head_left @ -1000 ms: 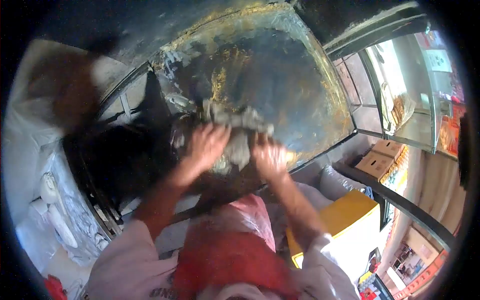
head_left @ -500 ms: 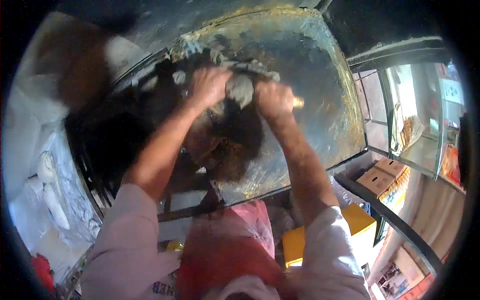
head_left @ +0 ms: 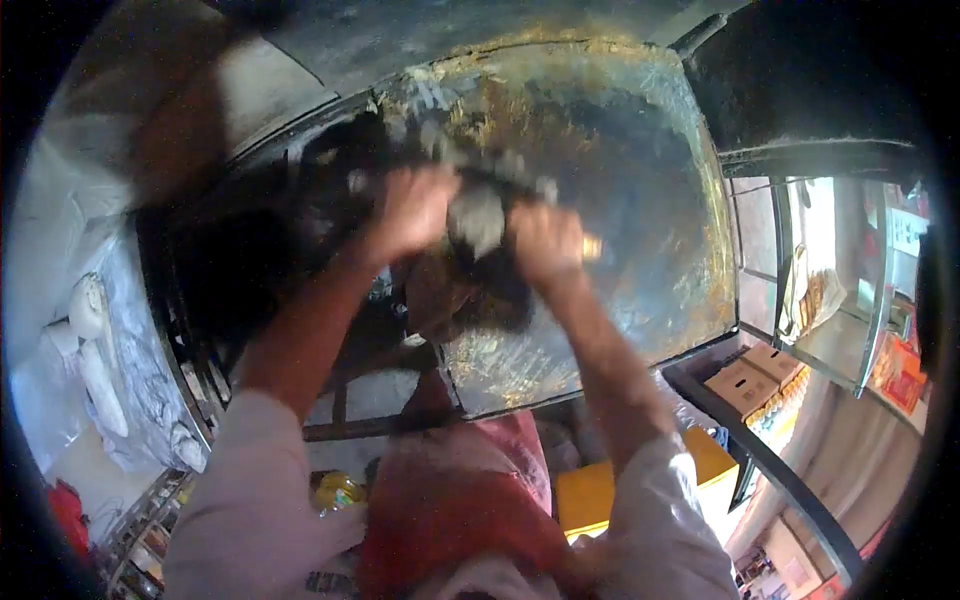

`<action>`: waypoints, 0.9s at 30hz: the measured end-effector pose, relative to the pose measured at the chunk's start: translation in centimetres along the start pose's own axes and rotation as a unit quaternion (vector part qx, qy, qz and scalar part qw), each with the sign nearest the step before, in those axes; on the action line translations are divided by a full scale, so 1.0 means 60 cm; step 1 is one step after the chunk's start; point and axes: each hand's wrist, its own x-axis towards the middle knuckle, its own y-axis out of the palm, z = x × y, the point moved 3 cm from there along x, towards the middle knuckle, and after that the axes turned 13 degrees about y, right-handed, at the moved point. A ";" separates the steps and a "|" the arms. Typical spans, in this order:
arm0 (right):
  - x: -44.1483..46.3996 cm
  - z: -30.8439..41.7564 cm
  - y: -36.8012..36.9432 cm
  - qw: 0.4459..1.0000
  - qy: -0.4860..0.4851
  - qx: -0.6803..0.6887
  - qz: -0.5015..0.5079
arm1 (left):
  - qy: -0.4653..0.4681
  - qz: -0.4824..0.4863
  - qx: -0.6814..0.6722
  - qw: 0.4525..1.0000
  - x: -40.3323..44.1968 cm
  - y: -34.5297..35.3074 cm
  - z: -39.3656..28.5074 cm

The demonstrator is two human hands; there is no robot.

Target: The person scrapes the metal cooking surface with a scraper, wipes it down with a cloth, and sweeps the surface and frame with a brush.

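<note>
Over a dark, stained flat plate [head_left: 640, 250] both hands are side by side, blurred by motion. My left hand [head_left: 418, 208] is closed on a greyish crumpled cloth [head_left: 477, 220], which bunches between the hands and beyond them. My right hand [head_left: 547, 238] is closed at the cloth's right side, around something with a short light-brown end [head_left: 592, 247] that sticks out to the right. A dark shadow covers the plate near the hands, so the cloth's outline is unclear.
A black frame edge [head_left: 520, 408] borders the plate's near side. Cardboard boxes [head_left: 750, 380] and a yellow box [head_left: 585, 497] stand to the lower right. A glass case [head_left: 840, 290] is at the right, and clear plastic sheeting [head_left: 125, 370] lies at the left.
Both hands with the cloth first moved away over the plate, then came slightly back. The view has shifted, showing more of the plate's near edge.
</note>
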 end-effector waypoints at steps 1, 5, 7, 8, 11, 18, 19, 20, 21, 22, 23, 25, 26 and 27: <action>-0.063 0.010 0.001 0.999 0.011 -0.047 0.006 | 0.065 -0.130 -0.012 0.989 -0.052 0.025 -0.037; -0.080 0.013 -0.034 0.996 0.046 -0.046 0.057 | 0.094 -0.251 0.014 0.963 -0.071 0.054 -0.056; 0.003 -0.022 -0.043 0.992 0.046 -0.026 0.117 | 0.063 0.001 -0.065 0.996 0.024 -0.045 -0.020; -0.030 -0.023 -0.043 0.990 0.049 -0.033 0.125 | 0.050 0.070 -0.146 0.986 0.051 -0.058 -0.015; -0.077 -0.010 -0.033 0.987 0.074 -0.025 0.142 | 0.156 -0.135 -0.022 0.978 -0.021 -0.010 -0.052; -0.114 -0.061 0.018 0.981 -0.009 -0.094 -0.169 | 0.069 -0.086 -0.063 0.992 0.011 0.031 -0.098; -0.028 -0.071 0.006 0.993 0.026 -0.099 -0.051 | 0.043 -0.084 -0.036 0.995 0.062 0.002 -0.060; 0.018 -0.068 -0.012 0.991 0.059 -0.100 0.073 | 0.014 -0.076 -0.011 0.997 0.085 -0.018 -0.040; 0.002 -0.061 -0.008 0.991 0.057 -0.098 0.077 | 0.011 -0.072 -0.013 0.997 0.075 -0.004 -0.039; -0.006 -0.059 -0.002 0.992 0.050 -0.113 0.018 | 0.047 -0.136 -0.024 0.989 0.073 0.001 -0.034; -0.024 -0.061 0.010 0.990 0.044 -0.129 -0.038 | 0.084 -0.198 -0.037 0.976 0.071 0.005 -0.034; -0.114 -0.040 -0.011 0.988 0.090 -0.080 0.093 | 0.048 0.032 -0.013 0.998 0.010 0.010 -0.109; -0.152 -0.032 -0.030 0.992 0.080 -0.093 0.033 | 0.160 -0.137 -0.005 0.977 -0.039 0.023 -0.138; -0.164 -0.025 -0.029 0.996 0.083 -0.028 0.001 | 0.132 -0.132 -0.070 0.980 -0.050 0.023 -0.159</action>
